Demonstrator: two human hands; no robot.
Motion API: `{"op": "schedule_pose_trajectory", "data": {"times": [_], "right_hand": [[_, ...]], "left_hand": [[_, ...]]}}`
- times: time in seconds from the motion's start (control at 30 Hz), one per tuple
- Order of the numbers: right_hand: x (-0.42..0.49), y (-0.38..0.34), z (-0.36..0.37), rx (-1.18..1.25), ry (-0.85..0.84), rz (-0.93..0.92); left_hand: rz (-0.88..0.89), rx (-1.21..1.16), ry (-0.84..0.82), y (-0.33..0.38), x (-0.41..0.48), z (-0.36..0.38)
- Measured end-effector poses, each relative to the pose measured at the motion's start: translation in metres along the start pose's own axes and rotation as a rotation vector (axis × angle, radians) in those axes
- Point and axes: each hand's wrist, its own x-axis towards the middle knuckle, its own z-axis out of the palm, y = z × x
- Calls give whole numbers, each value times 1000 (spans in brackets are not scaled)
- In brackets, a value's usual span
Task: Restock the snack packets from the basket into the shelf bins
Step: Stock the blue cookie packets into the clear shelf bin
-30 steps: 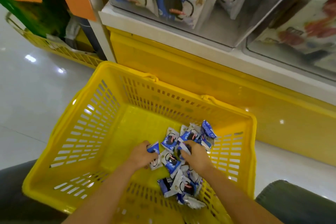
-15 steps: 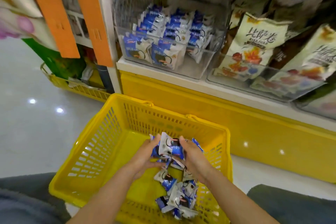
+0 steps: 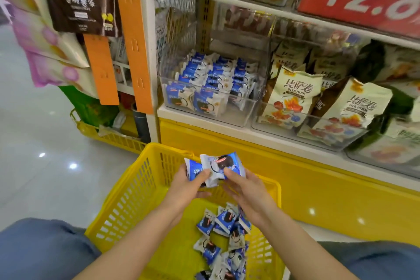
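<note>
Pinching the blue cookie packets [image 3: 214, 167] in our left hand [image 3: 188, 186] and right hand [image 3: 246, 192], we should keep them bunched and lift them into the matching clear bin [image 3: 236, 115].

An open gap is seen above the blue packets [image 3: 213, 75] in the clear bin [image 3: 241, 114], under the upper shelf board [image 3: 238, 3]. At the front edge of the shelf [image 3: 181, 117], entry is barred low by the bin's front wall and hemmed by the orange strip [image 3: 134, 41] at the left and the cream bags [image 3: 293, 98] at the right.
</note>
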Motion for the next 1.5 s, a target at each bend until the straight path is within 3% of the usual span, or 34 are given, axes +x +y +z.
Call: {"op": "schedule_pose_trajectory", "data": {"times": [0.1, 0.37, 0.57, 0.7, 0.87, 1.17, 1.33, 1.5], "right_hand": [[-3, -24, 10, -14, 47, -118], [10, -123, 51, -540, 76, -495], [57, -198, 83, -945, 237, -788], [103, -216, 85, -1324, 340, -671], [133, -216, 78, -1653, 292, -410], [151, -216, 80, -1979, 192, -142], [156, -219, 85, -2236, 217, -233], [155, -217, 78, -2236, 106, -332]], "left_hand": [[27, 35, -39, 20, 3, -2], [261, 308, -33, 92, 21, -21], [330, 231, 13, 129, 44, -28], [365, 114, 11, 142, 59, -30], [333, 27, -11, 147, 73, -31], [285, -19, -33, 145, 88, -42], [263, -52, -34, 144, 88, -45], [269, -54, -41, 143, 86, -49]]}}
